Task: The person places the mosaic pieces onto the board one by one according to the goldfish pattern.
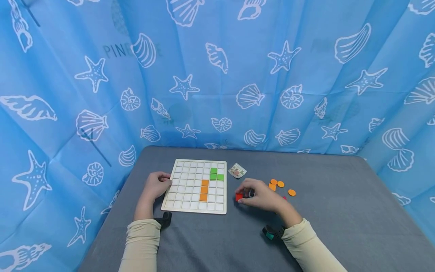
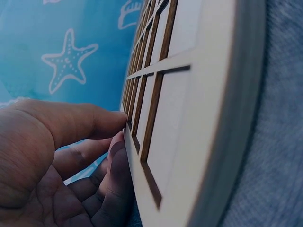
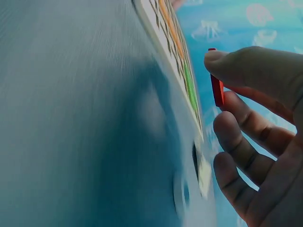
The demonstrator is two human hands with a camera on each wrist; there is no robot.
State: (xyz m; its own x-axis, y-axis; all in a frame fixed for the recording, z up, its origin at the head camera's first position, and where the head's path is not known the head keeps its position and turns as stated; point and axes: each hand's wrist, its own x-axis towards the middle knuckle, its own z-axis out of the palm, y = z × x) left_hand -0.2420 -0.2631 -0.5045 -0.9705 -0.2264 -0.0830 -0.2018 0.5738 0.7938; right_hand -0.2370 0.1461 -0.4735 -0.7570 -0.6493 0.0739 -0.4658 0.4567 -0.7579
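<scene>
The left hand (image 1: 158, 186) has its thumb and fingers bent at the left edge of the white board (image 1: 173, 206), holding on to it. The right hand (image 1: 259, 194) pinches a red square (image 1: 239, 197) between thumb and finger, and its other fingers are a bit curled and hold nothing. The red square is off the board, just beside its right edge. On the board sit three green squares (image 1: 213, 173) near the top right corner, and orange squares (image 1: 204, 190) in a line lower down. A small picture card (image 1: 237, 170) lies on the gray table (image 1: 204, 241), right of the board. Three orange round pieces (image 1: 292, 192) and an orange square piece (image 1: 272, 187) lie past the right hand
</scene>
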